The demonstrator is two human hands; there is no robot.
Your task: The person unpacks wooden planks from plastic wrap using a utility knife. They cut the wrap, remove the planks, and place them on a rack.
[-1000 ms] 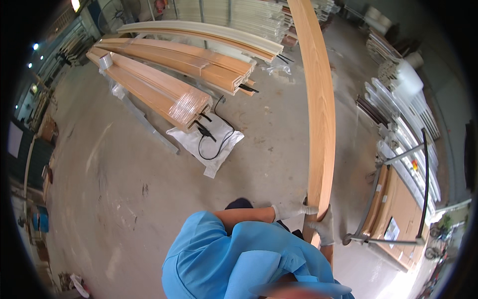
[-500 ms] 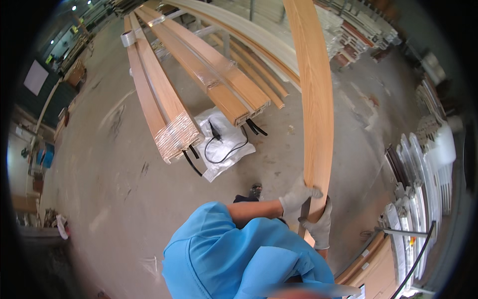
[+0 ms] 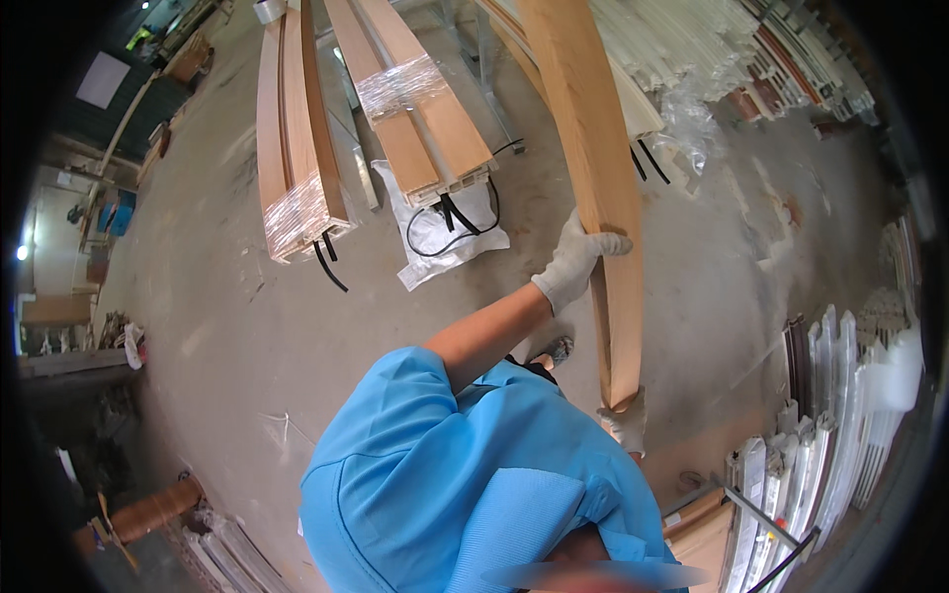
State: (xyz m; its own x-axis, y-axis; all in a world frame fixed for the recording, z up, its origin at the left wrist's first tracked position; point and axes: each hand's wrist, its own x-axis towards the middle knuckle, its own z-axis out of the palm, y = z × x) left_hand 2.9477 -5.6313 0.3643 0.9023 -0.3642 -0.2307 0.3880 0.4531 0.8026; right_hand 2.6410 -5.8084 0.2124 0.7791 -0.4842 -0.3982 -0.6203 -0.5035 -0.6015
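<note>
A long wood-grain board runs from the far edge of the view down to my body, its near end tapering in the fisheye picture. My left hand, in a pale work glove, is closed round the board's left edge, thumb across the top face. At the near end my right hand, gloved too, holds the board's tip from beneath; its fingers are partly hidden by the board. Left of the board lie two film-wrapped bundles of similar boards, a nearer-left bundle and a middle bundle, with black strips at their ends.
A white plastic sheet with a black cord lies under the middle bundle's end. A tape roll sits on the left bundle. White wrapped profiles stand at the right, by a metal bar. More profiles are stacked at the far right.
My left hand has moved farther up the board, while my right hand is now at its near end. The whole view has shifted, so the bundles appear closer and higher.
</note>
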